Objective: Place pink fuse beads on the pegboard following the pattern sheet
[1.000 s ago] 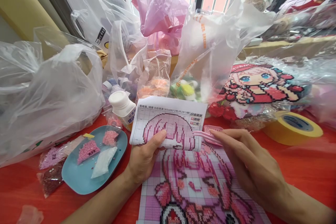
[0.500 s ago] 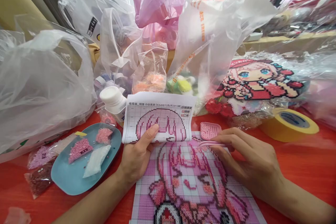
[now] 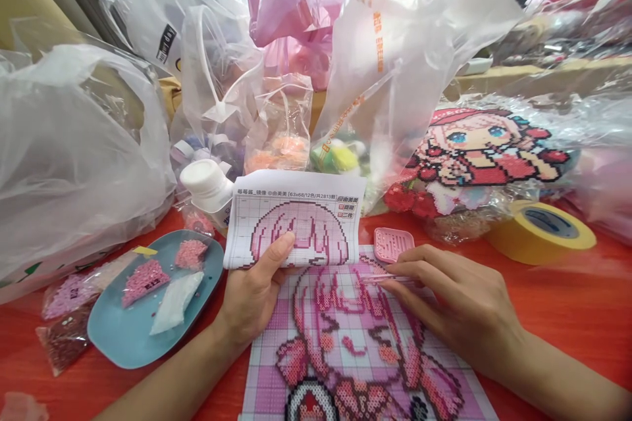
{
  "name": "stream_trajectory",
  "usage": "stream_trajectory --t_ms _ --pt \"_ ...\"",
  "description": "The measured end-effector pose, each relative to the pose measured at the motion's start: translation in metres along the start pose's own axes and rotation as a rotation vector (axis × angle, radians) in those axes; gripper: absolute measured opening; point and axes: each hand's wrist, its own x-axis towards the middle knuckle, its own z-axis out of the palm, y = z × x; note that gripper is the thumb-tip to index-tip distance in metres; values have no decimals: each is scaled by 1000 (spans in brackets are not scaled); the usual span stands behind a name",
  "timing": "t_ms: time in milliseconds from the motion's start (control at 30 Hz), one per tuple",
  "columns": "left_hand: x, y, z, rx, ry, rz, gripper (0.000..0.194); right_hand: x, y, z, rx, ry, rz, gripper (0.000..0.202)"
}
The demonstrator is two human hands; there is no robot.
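My left hand (image 3: 257,283) grips a folded paper pattern chart (image 3: 296,223), its thumb on the printed pink-haired figure. Below the paper lies a pegboard (image 3: 269,368) with a half-filled bead picture of a face in pinks, black and white. My right hand (image 3: 444,302) pinches pink tweezers (image 3: 382,277), whose tips are over the hair area at the board's upper part; whether they hold a bead is too small to tell. Just beyond those fingers sits a small ridged pink bead tray (image 3: 394,245).
At left a blue plate (image 3: 123,348) bears bead packets; more bead bags (image 3: 64,339) lie beside it. Behind stand a white bottle (image 3: 205,184) and several plastic bags (image 3: 79,164). A finished bead figure (image 3: 478,151) and a yellow tape roll (image 3: 543,231) are at right.
My right hand and the tweezers have shifted slightly left over the board. The left hand still holds the paper chart. The whole view has moved a little.
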Motion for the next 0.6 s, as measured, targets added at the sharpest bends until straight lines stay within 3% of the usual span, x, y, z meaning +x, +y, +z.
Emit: stream_trajectory --t_ms 600 --pt "0 0 0 -36 -15 -26 61 -1 3 0 11 27 51 8"
